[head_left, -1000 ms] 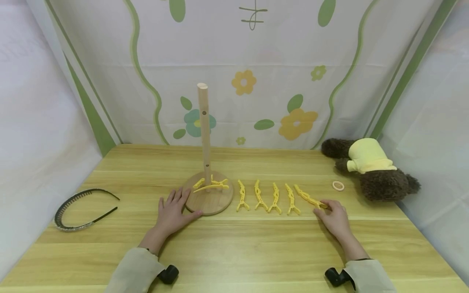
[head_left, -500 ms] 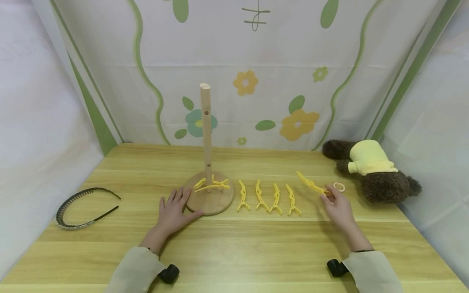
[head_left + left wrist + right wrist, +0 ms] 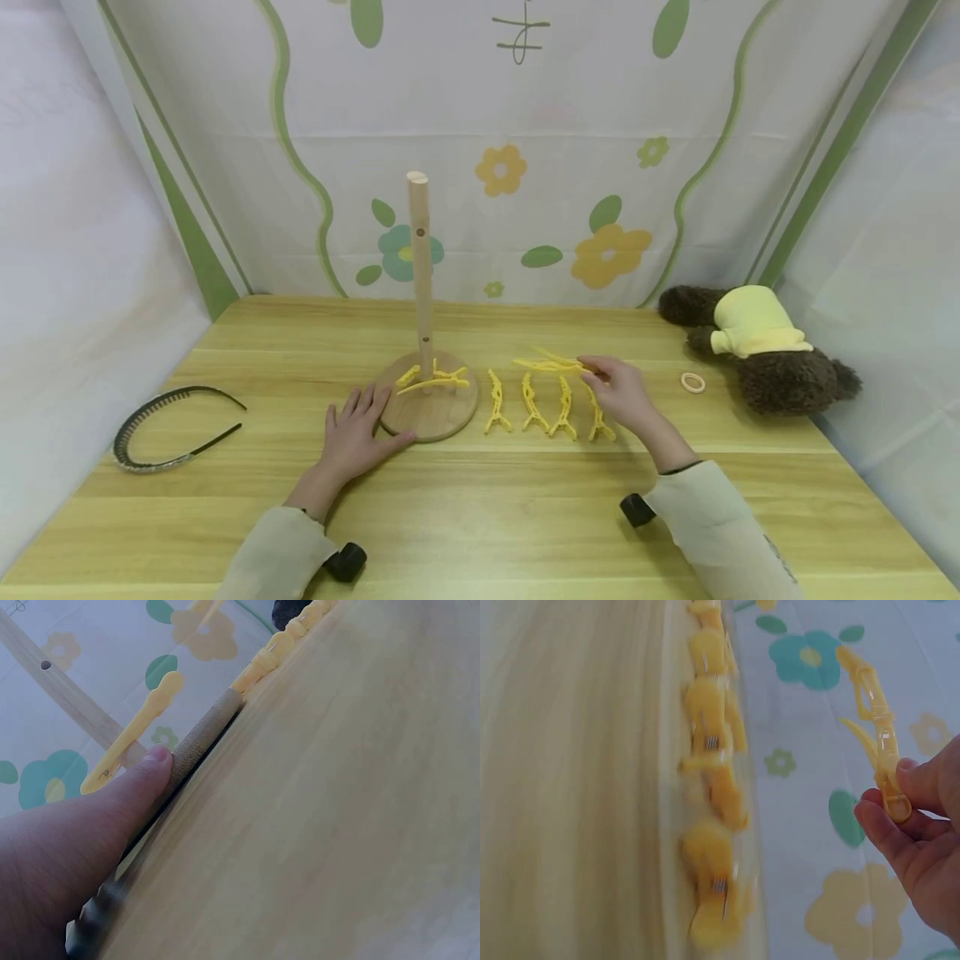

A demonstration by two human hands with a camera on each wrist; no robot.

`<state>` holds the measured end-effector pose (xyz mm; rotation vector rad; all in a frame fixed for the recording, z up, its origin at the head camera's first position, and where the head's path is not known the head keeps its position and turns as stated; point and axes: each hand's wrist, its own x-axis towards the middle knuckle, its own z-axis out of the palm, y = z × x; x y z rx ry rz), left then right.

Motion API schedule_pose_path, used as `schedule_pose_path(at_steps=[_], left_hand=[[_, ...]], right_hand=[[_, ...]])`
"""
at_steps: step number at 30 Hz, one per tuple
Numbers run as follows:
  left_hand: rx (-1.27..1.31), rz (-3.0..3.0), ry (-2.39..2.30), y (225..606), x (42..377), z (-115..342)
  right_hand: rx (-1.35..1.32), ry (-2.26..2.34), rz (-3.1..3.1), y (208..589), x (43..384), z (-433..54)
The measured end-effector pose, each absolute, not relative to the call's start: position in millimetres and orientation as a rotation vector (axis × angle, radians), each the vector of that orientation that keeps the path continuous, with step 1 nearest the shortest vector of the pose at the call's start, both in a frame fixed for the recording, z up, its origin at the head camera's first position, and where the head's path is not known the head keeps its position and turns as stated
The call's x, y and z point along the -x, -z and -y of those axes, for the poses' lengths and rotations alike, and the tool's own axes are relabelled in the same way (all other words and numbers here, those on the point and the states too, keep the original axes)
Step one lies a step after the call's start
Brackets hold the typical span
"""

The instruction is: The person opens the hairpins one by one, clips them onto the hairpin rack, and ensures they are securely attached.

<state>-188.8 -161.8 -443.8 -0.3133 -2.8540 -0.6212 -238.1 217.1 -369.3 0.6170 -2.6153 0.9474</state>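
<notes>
My left hand rests at the near left edge of a wooden stand's round base, fingers spread. Its thumb lies on the base's rim in the left wrist view. Yellow hair clips sit around the foot of the upright post; how they are fixed is hard to tell. My right hand pinches the tail end of another yellow hair clip between thumb and fingers. That clip's jaws are spread apart, raised above the table and pointing left toward the post. Below it lies a row of similar clips.
A black toothed headband lies at the far left. Toward the right are a small pale ring and a dark brown plush toy in a yellow top. A printed cloth hangs behind the wooden table.
My right hand has lifted the rightmost clip of the row off the table and carried it left, and its jaws now stand apart. The left hand has stayed on the base.
</notes>
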Motion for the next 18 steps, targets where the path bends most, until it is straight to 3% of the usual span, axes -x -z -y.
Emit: schedule_pose_path(at_steps=[18], left_hand=[[0.316,2.851,0.631,440,187,161]], right_hand=[[-0.902,-1.133,2.48,371,266,-101]])
